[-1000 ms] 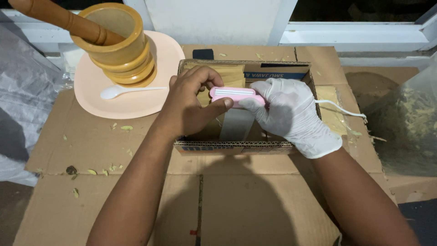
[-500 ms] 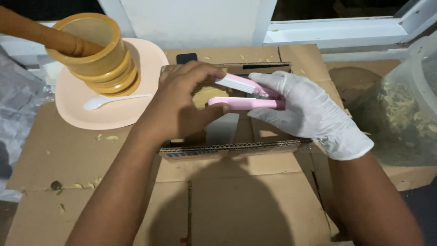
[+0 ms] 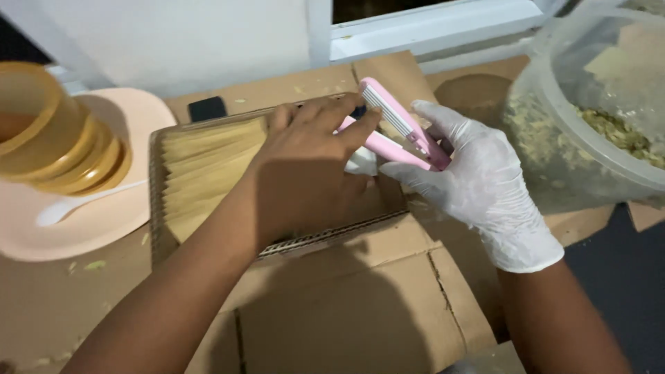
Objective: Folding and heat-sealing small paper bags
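Our gloved right hand [image 3: 478, 183] grips the hinge end of a pink clamp tool [image 3: 402, 128], its two arms spread; our bare left hand [image 3: 312, 173] pinches the lower arm above a shallow cardboard tray [image 3: 156, 194] of tan folded sheets [image 3: 208, 173]. Left — a yellow mortar [image 3: 55, 131] on a pink plate [image 3: 76, 228], beside a white spoon [image 3: 83, 204]. Right — a clear tub [image 3: 554, 76] of shredded greens [image 3: 616, 128]. Flattened cardboard [image 3: 360, 305] covers the bench.

A single head-worn camera looks steeply down, close over the cardboard-covered table [image 3: 360, 312].
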